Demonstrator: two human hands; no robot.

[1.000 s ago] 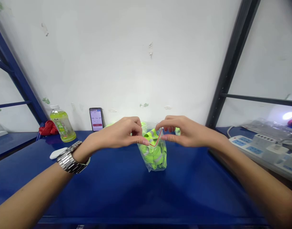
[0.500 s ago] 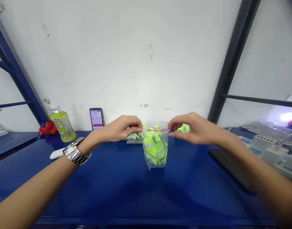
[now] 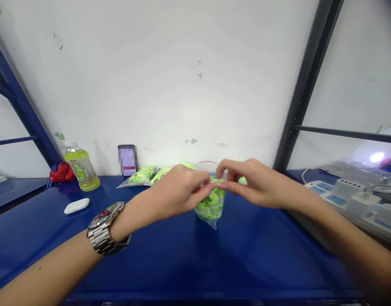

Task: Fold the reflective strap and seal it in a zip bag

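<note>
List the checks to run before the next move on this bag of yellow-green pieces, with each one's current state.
1. Both hands on the bag: ok. The left hand and the right hand pinch the top of the clear bag.
2. Top shut across its whole width: cannot tell; the hands cover it.
3. Contents inside: ok. The yellow-green pieces show through the film below the hands.
4. Bag's bottom resting on the blue table: cannot tell.
5. Other filled bags apart from the hands: ok; they lie behind, by the wall.
6. Bottle upright and capped: ok, at far left.
</note>
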